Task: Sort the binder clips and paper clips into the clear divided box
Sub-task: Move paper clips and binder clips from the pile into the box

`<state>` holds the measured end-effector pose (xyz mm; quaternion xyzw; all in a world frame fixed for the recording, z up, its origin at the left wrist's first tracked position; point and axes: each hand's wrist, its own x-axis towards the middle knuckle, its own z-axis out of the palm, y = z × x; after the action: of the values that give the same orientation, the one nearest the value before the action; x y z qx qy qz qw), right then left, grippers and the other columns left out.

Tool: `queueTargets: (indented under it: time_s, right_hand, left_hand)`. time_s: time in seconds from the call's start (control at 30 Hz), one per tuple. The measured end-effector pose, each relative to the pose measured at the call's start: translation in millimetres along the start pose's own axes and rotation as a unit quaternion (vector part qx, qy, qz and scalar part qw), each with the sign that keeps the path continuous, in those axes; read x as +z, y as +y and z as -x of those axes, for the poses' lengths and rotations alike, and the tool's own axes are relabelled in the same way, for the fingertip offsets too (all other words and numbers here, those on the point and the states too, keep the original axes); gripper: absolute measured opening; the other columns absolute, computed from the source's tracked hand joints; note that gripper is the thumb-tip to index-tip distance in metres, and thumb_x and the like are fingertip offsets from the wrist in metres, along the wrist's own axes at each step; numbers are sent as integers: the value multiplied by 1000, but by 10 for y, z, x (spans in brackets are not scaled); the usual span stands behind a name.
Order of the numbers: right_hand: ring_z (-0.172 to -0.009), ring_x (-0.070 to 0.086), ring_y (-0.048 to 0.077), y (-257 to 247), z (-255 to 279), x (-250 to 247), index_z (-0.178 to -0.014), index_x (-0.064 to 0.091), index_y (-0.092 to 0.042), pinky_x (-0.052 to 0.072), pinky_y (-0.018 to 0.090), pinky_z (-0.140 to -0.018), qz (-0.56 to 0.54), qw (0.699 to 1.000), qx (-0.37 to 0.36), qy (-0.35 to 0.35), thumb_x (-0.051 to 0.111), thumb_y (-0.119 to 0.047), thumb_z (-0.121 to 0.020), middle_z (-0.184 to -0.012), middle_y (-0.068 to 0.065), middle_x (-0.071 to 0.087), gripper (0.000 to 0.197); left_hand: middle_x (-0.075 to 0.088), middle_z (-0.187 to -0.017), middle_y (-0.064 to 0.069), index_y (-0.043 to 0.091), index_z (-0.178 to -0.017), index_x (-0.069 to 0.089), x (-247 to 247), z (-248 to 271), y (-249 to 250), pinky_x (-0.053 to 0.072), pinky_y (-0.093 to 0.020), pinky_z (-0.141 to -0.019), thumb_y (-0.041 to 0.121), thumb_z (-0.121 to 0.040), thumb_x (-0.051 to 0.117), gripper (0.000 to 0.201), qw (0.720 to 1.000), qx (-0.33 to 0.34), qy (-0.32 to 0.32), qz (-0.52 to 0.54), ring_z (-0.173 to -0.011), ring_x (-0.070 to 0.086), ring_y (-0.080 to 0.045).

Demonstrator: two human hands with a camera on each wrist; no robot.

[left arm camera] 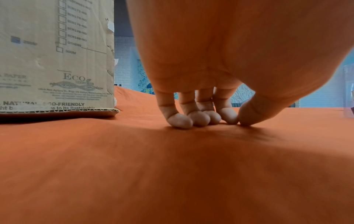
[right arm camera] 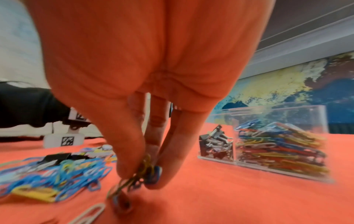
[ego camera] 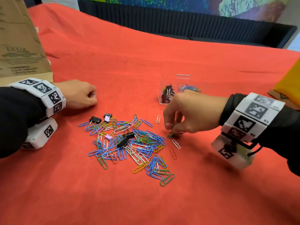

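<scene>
A red cloth [ego camera: 146,54] covers the table, with a cardboard box [ego camera: 19,38] at the far left of the clip pile [ego camera: 126,143] and a dark ribbed bench [ego camera: 178,21] under a painted wall behind. Left of the pile, the left hand [ego camera: 79,95] rests on the cloth, fingers curled and empty. Right of the pile, the right hand [ego camera: 186,114] pinches a small bunch of paper clips [right arm camera: 141,174], the clear divided box [ego camera: 175,88] just beyond it.

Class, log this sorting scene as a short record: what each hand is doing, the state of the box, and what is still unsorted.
Right hand: pinches a few paper clips just above the red cloth
Left hand: rests curled on the cloth, holding nothing
Clear divided box: binder clips in one compartment, paper clips in the other
Unsorted pile: many coloured paper clips, several black and lilac binder clips
</scene>
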<state>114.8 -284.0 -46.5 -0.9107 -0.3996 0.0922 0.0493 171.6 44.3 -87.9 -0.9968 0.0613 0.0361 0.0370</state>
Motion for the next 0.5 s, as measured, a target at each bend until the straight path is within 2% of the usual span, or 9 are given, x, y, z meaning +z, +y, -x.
queueTargets:
  time_s: [0.1, 0.2, 0.3, 0.4, 0.47, 0.5]
  right_hand:
    - [-71, 68, 1, 128, 51, -132, -78, 74, -27, 50, 17, -67, -28, 998, 42, 21, 78, -13, -74, -71, -27, 67, 15]
    - [-66, 68, 0, 291, 122, -315, -76, 74, -27, 52, 19, -67, -37, 995, 77, 57, 79, -11, -73, -67, -20, 70, 17]
    - [-63, 69, 2, 506, 171, -540, -75, 74, -26, 56, 28, -70, -38, 984, 117, 131, 80, -9, -72, -66, -14, 72, 18]
    - [-66, 70, 5, 720, 134, -694, -71, 73, -28, 54, 25, -77, 2, 962, 151, 226, 77, -8, -70, -66, -18, 70, 20]
    - [-68, 70, 8, 819, 67, -725, -69, 71, -29, 53, 24, -80, 29, 950, 169, 262, 74, -9, -71, -67, -26, 67, 21]
    - [-69, 71, 9, 858, 27, -718, -69, 71, -29, 53, 24, -82, 34, 946, 175, 269, 74, -9, -71, -65, -23, 68, 20]
  left_hand:
    - [60, -75, 4, 19, -78, 54, 5, -13, -14, 40, -30, -72, 32, -90, 51, 19, 1000, 3, -2, -1, -77, 54, -25]
    - [61, -75, 3, 19, -78, 54, 22, -30, -33, 42, -30, -72, 33, -90, 51, 19, 1000, 8, 0, 0, -76, 55, -25]
    - [61, -75, 3, 19, -78, 54, 31, -38, -47, 43, -31, -72, 33, -90, 51, 19, 1000, 12, 1, -4, -76, 56, -25]
    - [62, -75, 2, 19, -77, 54, 35, -38, -52, 45, -32, -74, 33, -90, 52, 19, 1000, 11, 3, 0, -76, 56, -26]
    - [62, -74, 2, 19, -77, 55, 41, -41, -55, 47, -32, -75, 33, -89, 52, 19, 1000, 9, 5, 3, -76, 57, -26]
    - [62, -74, 2, 19, -77, 54, 42, -40, -53, 47, -32, -75, 33, -89, 52, 19, 1000, 9, 5, 4, -76, 57, -26]
